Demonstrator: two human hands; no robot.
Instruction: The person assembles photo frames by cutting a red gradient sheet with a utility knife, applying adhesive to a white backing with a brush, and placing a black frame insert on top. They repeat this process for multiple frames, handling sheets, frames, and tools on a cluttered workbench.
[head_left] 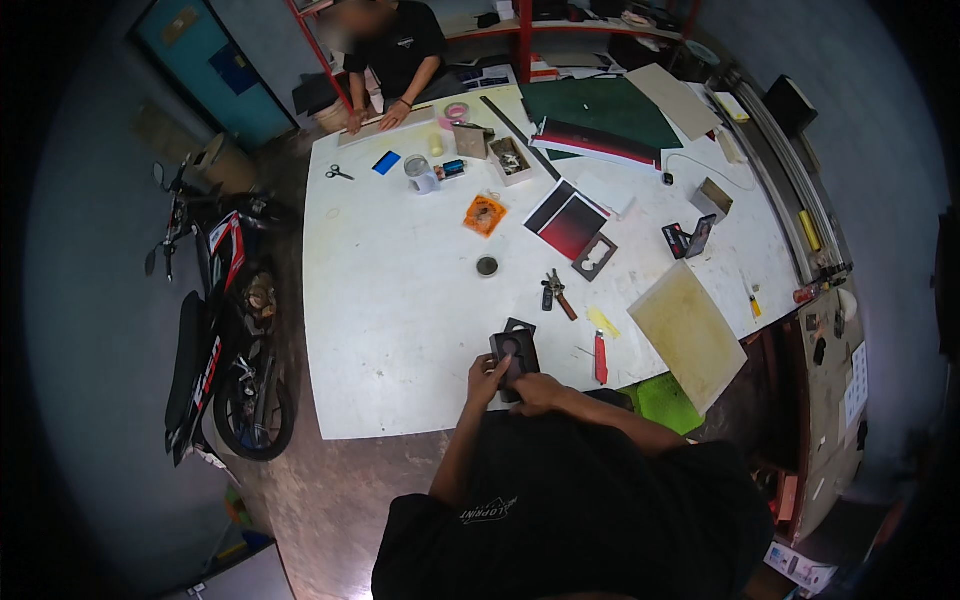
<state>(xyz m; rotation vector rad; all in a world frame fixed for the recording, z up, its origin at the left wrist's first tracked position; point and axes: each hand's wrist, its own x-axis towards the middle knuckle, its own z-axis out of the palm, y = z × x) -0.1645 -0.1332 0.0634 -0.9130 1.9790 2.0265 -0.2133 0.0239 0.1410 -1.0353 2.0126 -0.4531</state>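
Black box [524,357] at a white table [380,320]: a person's left hand [484,377] pinches it, thumb on top; the right hand [538,393] touches its lower side, finger grip unclear.

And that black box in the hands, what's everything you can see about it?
The black box is straight-edged, with rounded shapes on its face, perhaps cut-outs. It looks like card. It is by the near edge of the white table; whether resting or raised, I can't tell. The left hand holds its left side, and the right hand touches its lower right.
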